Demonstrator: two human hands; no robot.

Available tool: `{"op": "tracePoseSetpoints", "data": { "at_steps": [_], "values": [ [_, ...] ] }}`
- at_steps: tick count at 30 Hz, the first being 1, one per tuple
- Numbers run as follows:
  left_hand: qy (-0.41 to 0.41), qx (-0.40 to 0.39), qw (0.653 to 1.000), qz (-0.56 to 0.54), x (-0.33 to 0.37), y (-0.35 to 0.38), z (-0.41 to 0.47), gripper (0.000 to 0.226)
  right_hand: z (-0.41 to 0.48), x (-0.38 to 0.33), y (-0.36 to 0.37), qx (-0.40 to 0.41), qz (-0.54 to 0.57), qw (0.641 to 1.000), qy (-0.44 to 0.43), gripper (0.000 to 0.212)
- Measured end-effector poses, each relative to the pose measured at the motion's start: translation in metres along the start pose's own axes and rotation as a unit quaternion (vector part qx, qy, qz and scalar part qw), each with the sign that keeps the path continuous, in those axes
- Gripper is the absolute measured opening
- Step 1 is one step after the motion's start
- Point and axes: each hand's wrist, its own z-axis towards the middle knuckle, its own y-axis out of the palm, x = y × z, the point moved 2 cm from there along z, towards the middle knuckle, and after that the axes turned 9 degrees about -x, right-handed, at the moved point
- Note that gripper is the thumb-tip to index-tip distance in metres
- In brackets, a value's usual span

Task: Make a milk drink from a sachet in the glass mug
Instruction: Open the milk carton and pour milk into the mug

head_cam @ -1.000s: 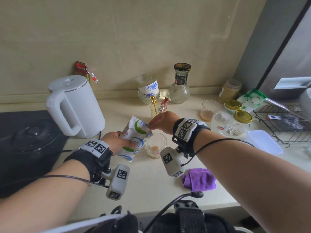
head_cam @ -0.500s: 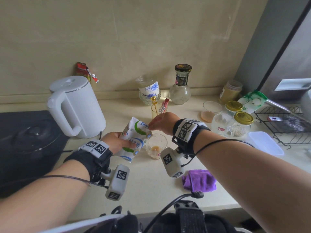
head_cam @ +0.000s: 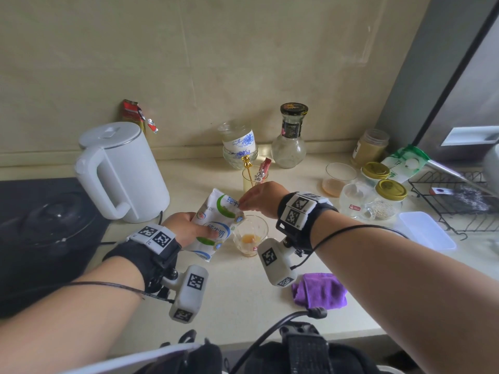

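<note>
The sachet (head_cam: 216, 220) is staying by the glass mug (head_cam: 259, 227), left grip (head_cam: 183, 228) holding it, right grip (head_cam: 262, 198) pinching its corner, so opening is probably still going on.

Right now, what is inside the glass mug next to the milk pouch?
A small orange-brown blob sits at the bottom of the mug; no milk shows yet. The pouch corner covers part of its left rim, hiding a sliver inside.
</note>
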Motion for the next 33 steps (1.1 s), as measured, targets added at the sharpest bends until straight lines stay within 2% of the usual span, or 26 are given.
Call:
{"op": "tracePoseSetpoints", "data": {
  "at_steps": [17,25,29,33],
  "values": [
    [0.0,-0.017,1.0,-0.01,0.0015,-0.0011,0.0025,0.049,0.0043,0.0009,-0.0004,0.003,-0.019,1.0,0.0,0.011],
    [-0.002,-0.015,1.0,-0.001,0.0044,-0.0014,0.0003,0.048,0.002,0.0002,-0.0007,0.011,-0.001,1.0,0.0,0.009],
    [-0.001,-0.003,1.0,0.001,0.0041,-0.0027,0.0001,0.04,0.0015,-0.0021,-0.0012,0.009,-0.02,1.0,-0.013,0.013],
    [-0.003,-0.003,1.0,0.012,0.0047,-0.0041,-0.0009,0.043,0.0025,-0.0038,-0.0007,0.003,-0.039,0.999,-0.023,0.015]
  ]
}}
